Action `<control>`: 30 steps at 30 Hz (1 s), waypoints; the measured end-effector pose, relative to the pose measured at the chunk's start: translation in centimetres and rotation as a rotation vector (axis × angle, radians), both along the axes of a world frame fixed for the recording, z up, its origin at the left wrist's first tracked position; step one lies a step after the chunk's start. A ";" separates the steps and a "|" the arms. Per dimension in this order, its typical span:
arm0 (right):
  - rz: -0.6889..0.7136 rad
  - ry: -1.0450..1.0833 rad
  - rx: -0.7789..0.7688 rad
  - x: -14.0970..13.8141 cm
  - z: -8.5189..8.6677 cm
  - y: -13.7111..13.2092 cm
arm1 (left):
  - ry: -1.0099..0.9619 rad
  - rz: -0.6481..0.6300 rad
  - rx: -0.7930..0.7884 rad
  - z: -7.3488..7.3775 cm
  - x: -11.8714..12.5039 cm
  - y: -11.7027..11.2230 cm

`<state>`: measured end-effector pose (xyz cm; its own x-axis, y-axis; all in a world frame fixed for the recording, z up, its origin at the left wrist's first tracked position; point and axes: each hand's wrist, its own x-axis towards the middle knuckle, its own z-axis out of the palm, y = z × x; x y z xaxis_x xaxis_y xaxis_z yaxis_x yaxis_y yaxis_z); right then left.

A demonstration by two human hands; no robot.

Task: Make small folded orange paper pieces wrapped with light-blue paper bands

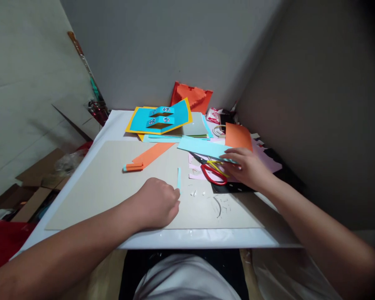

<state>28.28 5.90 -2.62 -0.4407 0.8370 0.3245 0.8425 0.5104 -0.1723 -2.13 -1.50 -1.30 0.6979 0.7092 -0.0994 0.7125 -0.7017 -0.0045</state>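
Pale cloth (184, 281) covers the person's lap, just below the front edge of a white table (206, 238). On the table lies a broad beige board (90, 187), and the left hand (158, 202) rests on it near the front, its fingers curled into a loose fist. Thumb and forefinger are pinched together on the lower end of a narrow light-blue strip (179, 179), which points away from the person.

Farther off to the right, the right hand (242, 166) reaches over the near right end of a wide light-blue sheet (203, 146). Its fingers are bent and close together, their tips at the sheet; whether they grip it or only touch it, I cannot tell. Just beside and partly under that hand lie scissors (210, 167) with red and yellow handles, above lilac paper (265, 160) and a black sheet (234, 188).

Left of the blue sheet, an orange strip (156, 153) slants across the board, its near end folded into a small stack tipped with light blue. White scraps (193, 193) and a grey curved piece (219, 208) lie between the hands. Behind, a blue card (143, 118) with yellow borders stands half open on other papers, near a red card (190, 98) against the wall. An orange sheet (239, 135) lies beyond the right hand.
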 end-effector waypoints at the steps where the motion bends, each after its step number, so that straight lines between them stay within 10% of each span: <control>1: 0.065 0.028 -0.032 -1.1 0.2 -0.4 | 0.001 -0.007 -0.001 0.0 0.0 0.0; 11: 0.348 -0.019 -0.131 -9.2 2.0 -2.3 | -0.044 -0.113 0.114 0.0 -0.6 -0.1; 19: 0.037 -0.168 -0.100 -3.3 1.2 2.8 | -0.108 -0.136 0.218 -1.5 -0.7 0.1; 30: 0.052 -0.246 -0.095 0.6 -0.4 3.2 | -0.306 -0.157 0.394 -1.7 -0.8 0.2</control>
